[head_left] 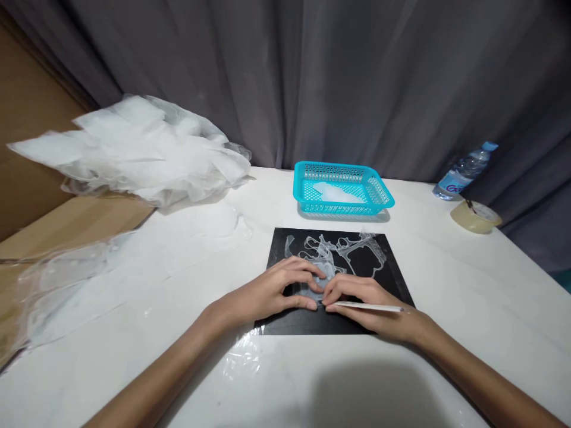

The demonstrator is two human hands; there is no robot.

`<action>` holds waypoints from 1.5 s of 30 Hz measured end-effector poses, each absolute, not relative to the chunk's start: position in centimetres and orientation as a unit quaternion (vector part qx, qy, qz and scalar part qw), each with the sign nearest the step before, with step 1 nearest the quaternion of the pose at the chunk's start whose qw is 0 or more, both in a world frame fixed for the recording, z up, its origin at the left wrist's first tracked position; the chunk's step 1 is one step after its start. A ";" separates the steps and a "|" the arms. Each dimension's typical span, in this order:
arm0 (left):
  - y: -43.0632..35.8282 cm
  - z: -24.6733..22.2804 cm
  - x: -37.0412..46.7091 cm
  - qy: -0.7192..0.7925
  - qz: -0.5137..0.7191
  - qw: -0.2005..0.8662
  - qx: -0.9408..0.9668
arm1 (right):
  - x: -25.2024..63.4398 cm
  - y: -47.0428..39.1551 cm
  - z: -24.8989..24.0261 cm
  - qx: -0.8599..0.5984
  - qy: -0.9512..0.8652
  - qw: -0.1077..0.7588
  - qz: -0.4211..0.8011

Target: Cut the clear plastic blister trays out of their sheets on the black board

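Observation:
A black mat (294,324) lies on the white table, with thin clear plastic cut-out scraps (375,252) spread over its back part. My left hand (289,285) rests on the mat, fingers spread over a translucent piece (328,270) with small round marks. Beside it, my right hand (366,300) is closed around a slim white tool (368,307), whose handle points back to the right. The tool's tip is hidden by my fingers, close to the front edge of the translucent piece.
Behind the mat sits a blue basket (343,208) holding white material. A pile of white filmy sheets (156,148) fills the back left, above cardboard (80,223) and more clear film (75,267). A water bottle (464,173) and a tape roll (476,216) stand at the right.

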State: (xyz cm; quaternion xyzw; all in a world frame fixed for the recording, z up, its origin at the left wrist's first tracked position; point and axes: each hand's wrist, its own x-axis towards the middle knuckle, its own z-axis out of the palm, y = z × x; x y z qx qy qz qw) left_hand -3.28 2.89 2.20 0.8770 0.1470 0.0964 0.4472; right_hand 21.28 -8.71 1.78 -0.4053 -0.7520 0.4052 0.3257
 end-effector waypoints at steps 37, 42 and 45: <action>2.6 3.1 -3.1 0.153 0.068 0.441 0.882 | 20.8 -10.4 1.7 -0.405 -0.890 0.199 0.063; 2.2 3.1 -3.2 0.204 0.074 0.448 0.868 | 20.5 -10.4 1.1 -0.427 -0.882 0.191 0.063; 2.1 3.1 -3.2 0.211 0.071 0.449 0.865 | 20.5 -10.3 1.2 -0.417 -0.889 0.186 0.038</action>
